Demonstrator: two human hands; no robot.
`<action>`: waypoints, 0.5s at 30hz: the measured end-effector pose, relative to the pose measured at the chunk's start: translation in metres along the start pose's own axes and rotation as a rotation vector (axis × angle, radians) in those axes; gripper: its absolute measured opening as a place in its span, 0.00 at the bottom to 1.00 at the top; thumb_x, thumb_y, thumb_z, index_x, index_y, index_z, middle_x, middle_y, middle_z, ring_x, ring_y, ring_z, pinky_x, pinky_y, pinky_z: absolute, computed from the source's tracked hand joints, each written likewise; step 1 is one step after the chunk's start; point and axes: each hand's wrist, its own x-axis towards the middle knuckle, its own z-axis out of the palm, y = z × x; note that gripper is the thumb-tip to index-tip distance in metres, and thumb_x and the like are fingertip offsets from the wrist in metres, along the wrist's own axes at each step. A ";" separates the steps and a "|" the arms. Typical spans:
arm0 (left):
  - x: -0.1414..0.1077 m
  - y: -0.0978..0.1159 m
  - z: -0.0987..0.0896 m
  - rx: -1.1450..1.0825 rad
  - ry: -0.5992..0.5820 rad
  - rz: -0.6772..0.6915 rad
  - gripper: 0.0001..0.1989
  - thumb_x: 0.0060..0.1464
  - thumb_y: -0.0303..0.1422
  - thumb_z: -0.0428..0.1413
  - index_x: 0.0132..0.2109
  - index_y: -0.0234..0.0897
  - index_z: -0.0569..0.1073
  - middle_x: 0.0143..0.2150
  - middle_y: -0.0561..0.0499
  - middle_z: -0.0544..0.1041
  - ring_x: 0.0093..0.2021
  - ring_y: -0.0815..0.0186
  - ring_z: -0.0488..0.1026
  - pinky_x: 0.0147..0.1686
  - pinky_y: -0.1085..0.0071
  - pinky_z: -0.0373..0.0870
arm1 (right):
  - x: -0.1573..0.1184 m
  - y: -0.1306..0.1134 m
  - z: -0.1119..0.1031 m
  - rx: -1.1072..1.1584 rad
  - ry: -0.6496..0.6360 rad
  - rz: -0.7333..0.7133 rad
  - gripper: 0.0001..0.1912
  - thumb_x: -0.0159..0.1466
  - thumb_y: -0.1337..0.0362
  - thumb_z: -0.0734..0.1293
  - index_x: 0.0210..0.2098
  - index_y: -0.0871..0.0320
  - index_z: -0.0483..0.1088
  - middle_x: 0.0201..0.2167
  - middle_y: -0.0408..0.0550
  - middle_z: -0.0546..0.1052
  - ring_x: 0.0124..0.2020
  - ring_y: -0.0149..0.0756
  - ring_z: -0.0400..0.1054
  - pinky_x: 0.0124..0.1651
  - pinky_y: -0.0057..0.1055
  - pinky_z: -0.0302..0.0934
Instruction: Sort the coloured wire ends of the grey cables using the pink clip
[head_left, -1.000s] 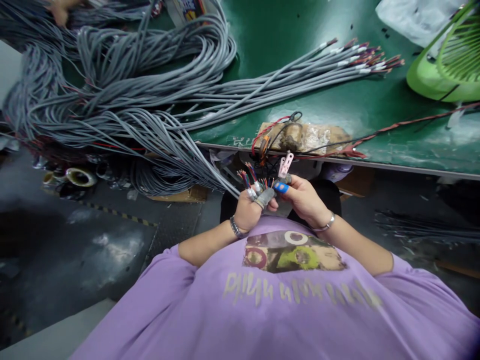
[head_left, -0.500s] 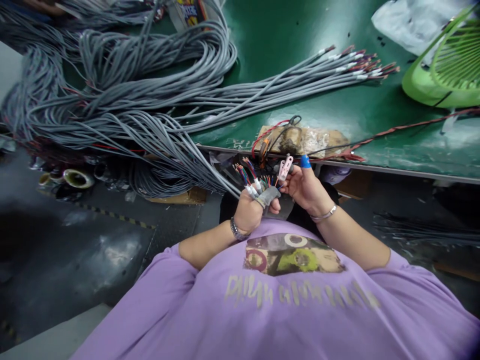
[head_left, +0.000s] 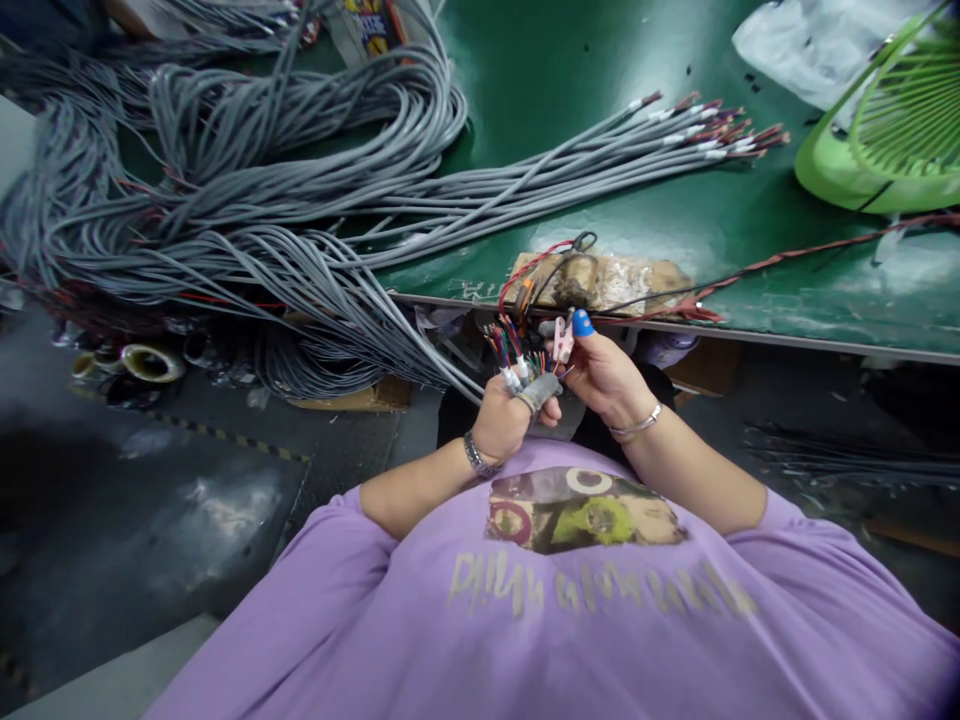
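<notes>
My left hand (head_left: 504, 418), its fingers wrapped in grey tape, is closed around the ends of several grey cables (head_left: 420, 345); their coloured stripped wires (head_left: 506, 345) fan up out of the fist. Just to its right, my right hand (head_left: 606, 378) pinches a small pink clip tool (head_left: 562, 338) against those wire tips, a blue cap on its thumb. Both hands are just below the edge of the green table (head_left: 675, 215), close to my chest.
Large heaps of grey cable (head_left: 225, 170) cover the table's left and spill over its edge. A bundle of cables with stripped ends (head_left: 697, 130) lies across the table. A green fan (head_left: 885, 130) stands at the right. Red and black leads (head_left: 555, 265) sit by a taped block.
My right hand has lifted and turned, its blue-capped thumb moving from beside my left fingers up to the clip tool. The wire ends have risen slightly toward the table edge.
</notes>
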 end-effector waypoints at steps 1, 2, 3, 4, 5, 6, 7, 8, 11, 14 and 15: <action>0.000 0.000 0.000 -0.002 0.000 0.000 0.19 0.48 0.46 0.64 0.28 0.33 0.72 0.20 0.53 0.75 0.17 0.73 0.69 0.19 0.76 0.68 | 0.000 0.000 0.001 0.005 -0.001 0.007 0.27 0.53 0.37 0.73 0.29 0.58 0.73 0.22 0.41 0.74 0.22 0.27 0.62 0.26 0.28 0.58; 0.000 0.001 0.000 -0.006 0.001 0.001 0.19 0.48 0.46 0.65 0.28 0.33 0.72 0.20 0.53 0.75 0.17 0.73 0.69 0.19 0.76 0.68 | -0.001 0.001 0.001 0.010 0.001 0.014 0.28 0.54 0.36 0.72 0.30 0.57 0.73 0.23 0.42 0.74 0.22 0.27 0.62 0.25 0.28 0.57; -0.001 0.001 0.000 -0.011 0.000 0.005 0.19 0.48 0.46 0.65 0.28 0.33 0.72 0.20 0.53 0.75 0.17 0.73 0.69 0.19 0.76 0.68 | -0.001 0.002 0.001 0.017 0.007 0.022 0.29 0.54 0.35 0.71 0.30 0.57 0.73 0.23 0.42 0.75 0.21 0.27 0.62 0.25 0.28 0.57; -0.002 0.001 0.000 -0.016 -0.002 0.011 0.19 0.48 0.46 0.65 0.28 0.34 0.72 0.20 0.53 0.75 0.17 0.73 0.68 0.18 0.76 0.68 | -0.001 0.003 0.000 0.024 0.013 0.031 0.30 0.54 0.34 0.70 0.31 0.57 0.73 0.24 0.42 0.75 0.22 0.27 0.63 0.25 0.27 0.58; -0.003 0.001 -0.001 -0.021 -0.005 0.018 0.19 0.49 0.46 0.65 0.28 0.34 0.72 0.20 0.53 0.75 0.17 0.73 0.68 0.18 0.76 0.68 | 0.000 0.003 -0.002 0.030 0.015 0.042 0.31 0.55 0.33 0.68 0.31 0.57 0.73 0.25 0.43 0.76 0.22 0.28 0.64 0.26 0.27 0.58; -0.005 0.001 -0.002 -0.023 -0.009 0.023 0.18 0.49 0.46 0.65 0.28 0.34 0.72 0.20 0.53 0.76 0.17 0.73 0.69 0.18 0.77 0.68 | 0.000 0.004 -0.004 0.033 0.008 0.055 0.31 0.55 0.32 0.67 0.31 0.56 0.72 0.26 0.43 0.76 0.22 0.28 0.64 0.26 0.27 0.59; -0.006 0.000 -0.003 -0.022 -0.012 0.028 0.18 0.49 0.46 0.65 0.29 0.34 0.73 0.20 0.53 0.76 0.17 0.73 0.69 0.18 0.77 0.68 | -0.001 0.004 -0.006 0.034 -0.007 0.067 0.32 0.56 0.31 0.65 0.31 0.56 0.72 0.26 0.44 0.76 0.22 0.28 0.65 0.26 0.27 0.60; -0.008 -0.001 -0.004 -0.017 -0.010 0.032 0.19 0.49 0.46 0.65 0.29 0.34 0.73 0.20 0.53 0.76 0.17 0.73 0.69 0.18 0.77 0.68 | -0.001 0.004 -0.008 0.031 -0.026 0.077 0.33 0.56 0.30 0.64 0.32 0.56 0.73 0.26 0.44 0.77 0.23 0.28 0.65 0.26 0.27 0.60; -0.011 -0.004 -0.009 0.011 0.039 0.049 0.20 0.49 0.49 0.64 0.30 0.35 0.73 0.20 0.54 0.75 0.17 0.73 0.69 0.18 0.77 0.68 | -0.002 0.001 -0.012 0.011 -0.075 0.091 0.35 0.57 0.29 0.61 0.33 0.57 0.73 0.27 0.45 0.77 0.22 0.28 0.64 0.25 0.26 0.60; -0.010 -0.005 -0.010 0.042 0.107 0.084 0.21 0.49 0.51 0.64 0.31 0.35 0.74 0.20 0.55 0.75 0.17 0.73 0.69 0.17 0.78 0.67 | -0.003 -0.003 -0.011 -0.033 -0.084 0.085 0.36 0.58 0.29 0.60 0.34 0.57 0.73 0.26 0.46 0.76 0.22 0.28 0.64 0.24 0.26 0.59; -0.010 -0.004 -0.010 0.055 0.118 0.098 0.22 0.49 0.51 0.63 0.31 0.35 0.74 0.20 0.54 0.75 0.17 0.73 0.69 0.17 0.78 0.68 | -0.004 -0.005 -0.009 -0.051 -0.079 0.075 0.35 0.59 0.29 0.60 0.34 0.57 0.72 0.25 0.45 0.75 0.21 0.28 0.63 0.23 0.25 0.58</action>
